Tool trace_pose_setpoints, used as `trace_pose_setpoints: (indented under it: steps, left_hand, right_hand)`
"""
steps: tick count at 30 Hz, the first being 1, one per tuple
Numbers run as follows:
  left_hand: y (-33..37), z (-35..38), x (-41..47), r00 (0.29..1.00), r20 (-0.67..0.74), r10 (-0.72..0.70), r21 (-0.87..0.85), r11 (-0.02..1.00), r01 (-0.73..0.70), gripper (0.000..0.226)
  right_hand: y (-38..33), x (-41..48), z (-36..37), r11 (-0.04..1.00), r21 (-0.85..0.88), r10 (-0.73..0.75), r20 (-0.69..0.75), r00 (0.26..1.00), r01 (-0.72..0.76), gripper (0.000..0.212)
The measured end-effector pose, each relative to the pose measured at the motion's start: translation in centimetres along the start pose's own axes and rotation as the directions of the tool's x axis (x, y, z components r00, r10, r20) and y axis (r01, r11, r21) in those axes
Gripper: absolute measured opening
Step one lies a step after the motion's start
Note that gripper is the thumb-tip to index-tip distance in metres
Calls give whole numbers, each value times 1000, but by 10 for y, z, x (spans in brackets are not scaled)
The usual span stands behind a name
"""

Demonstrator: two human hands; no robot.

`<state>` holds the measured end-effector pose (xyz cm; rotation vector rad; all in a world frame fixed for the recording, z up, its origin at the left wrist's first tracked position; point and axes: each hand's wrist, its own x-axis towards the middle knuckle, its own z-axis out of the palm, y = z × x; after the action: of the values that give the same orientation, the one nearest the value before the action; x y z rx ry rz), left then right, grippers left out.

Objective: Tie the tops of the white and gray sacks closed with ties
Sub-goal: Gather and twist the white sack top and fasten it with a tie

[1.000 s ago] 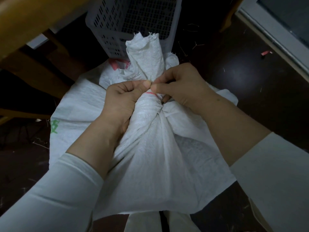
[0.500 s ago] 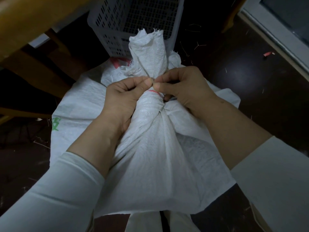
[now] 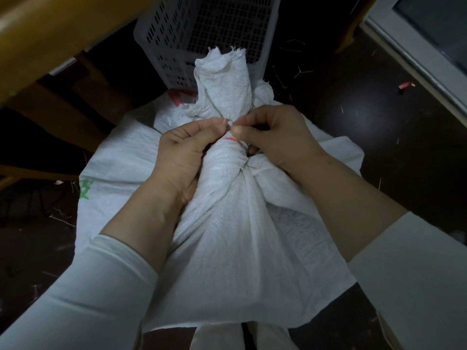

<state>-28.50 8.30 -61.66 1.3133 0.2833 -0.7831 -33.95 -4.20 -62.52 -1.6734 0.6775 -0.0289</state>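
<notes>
More thin red tie (image 3: 232, 140) now shows round the bunched neck of the crinkly white sack (image 3: 240, 236), where my left grip (image 3: 182, 152) and right grip (image 3: 275, 137) pinch its ends.

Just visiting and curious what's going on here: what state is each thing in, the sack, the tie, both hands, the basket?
sack: neck gathered and twisted, top sticking up.
tie: red, wrapped round the sack's neck; no knot shows.
left hand: thumb and forefinger pinch what looks like a tie end.
right hand: pinches at the same spot, fingertips close to the left's.
basket: upright, open-topped, behind the sack.
</notes>
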Motion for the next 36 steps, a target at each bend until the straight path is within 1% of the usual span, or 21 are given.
trace_pose_setpoints:
  steps: [5, 8, 10, 14, 18, 27, 36]
  left_hand:
    - [3, -1, -1, 997, -2, 74, 56, 996, -74, 11]
    - [4, -1, 2, 989, -42, 144, 164, 977, -135, 8]
    - [5, -1, 5, 983, -62, 170, 232, 961, -152, 7]
    - [9, -1, 11, 978, -31, 207, 363, 914, -182, 10]
    - [12, -1, 14, 973, -1, 232, 451, 868, -206, 4]
    - [16, 1, 19, 963, 21, 268, 545, 804, -235, 3]
    - [14, 2, 23, 952, -11, 305, 569, 785, -245, 7]
  right_hand:
    - [0, 5, 6, 998, -60, -28, -49, 998, 25, 14]
    - [-1, 8, 9, 997, -79, -21, -89, 996, 14, 14]
    - [-2, 10, 11, 997, -79, -25, -109, 994, 16, 14]
    - [-1, 11, 15, 990, -130, -77, -147, 986, 58, 14]
    - [1, 10, 20, 985, -154, -108, -201, 974, 78, 13]
    - [-5, 8, 26, 957, -268, -187, -261, 947, 115, 12]
    - [-2, 10, 29, 928, -345, -241, -277, 930, 137, 13]
